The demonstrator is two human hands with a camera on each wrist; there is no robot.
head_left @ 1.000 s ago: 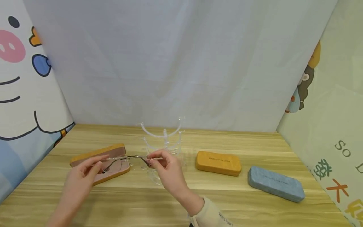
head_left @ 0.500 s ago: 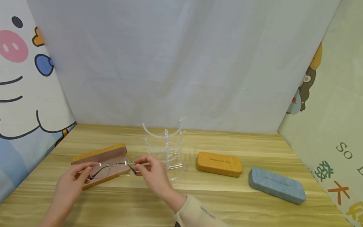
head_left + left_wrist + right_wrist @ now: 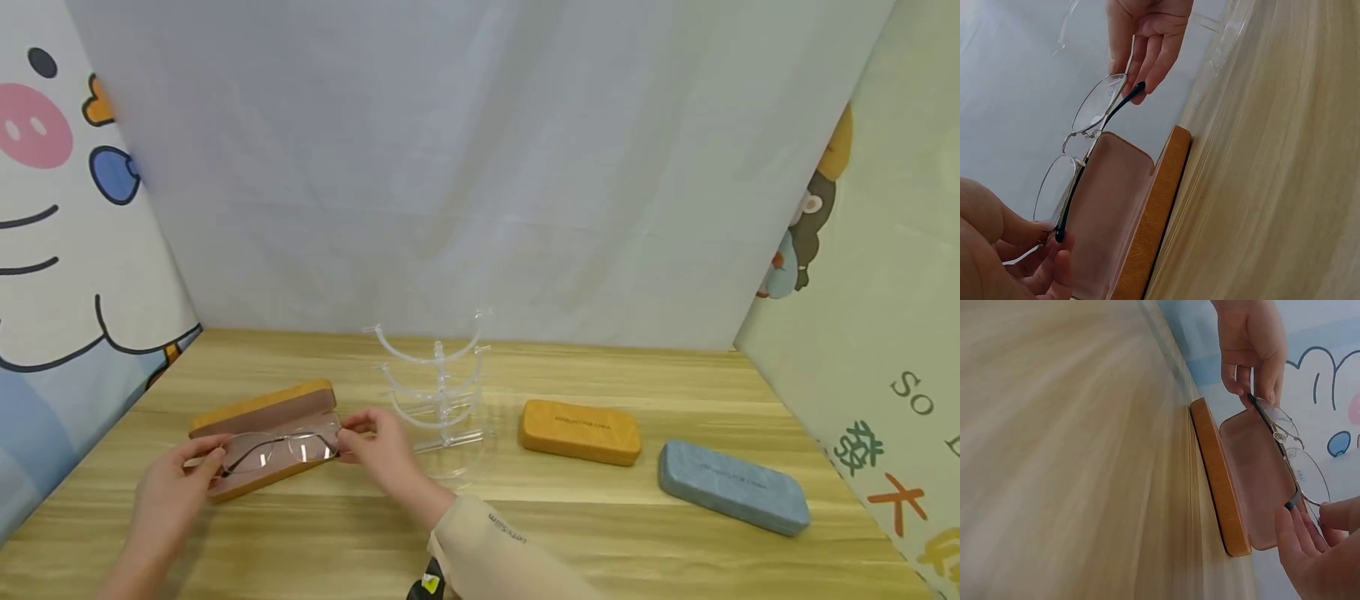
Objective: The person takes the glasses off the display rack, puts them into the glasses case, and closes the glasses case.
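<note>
A pair of thin metal-rimmed glasses (image 3: 305, 447) is held level over an open glasses case (image 3: 274, 410), orange outside and pinkish inside, on the left of the table. My left hand (image 3: 167, 493) pinches one end of the glasses between thumb and fingers. At the other end, my right hand (image 3: 384, 454) pinches them the same way. Both temples are folded in, with dark tips, as the left wrist view shows on the glasses (image 3: 1099, 103). In the right wrist view the case (image 3: 1222, 481) lies behind and below the lenses, apart from them as far as I can tell.
A clear plastic glasses stand (image 3: 441, 379) with several curved arms stands just beyond my right hand. Further right lie a closed orange case (image 3: 579, 432) and a closed blue case (image 3: 733, 488). A pale curtain (image 3: 480, 167) hangs behind the wooden table (image 3: 600, 542).
Both hands have brought the glasses left and lower, from beside the stand to over the open case. The temples look more folded in. The cases and stand have stayed in place.
</note>
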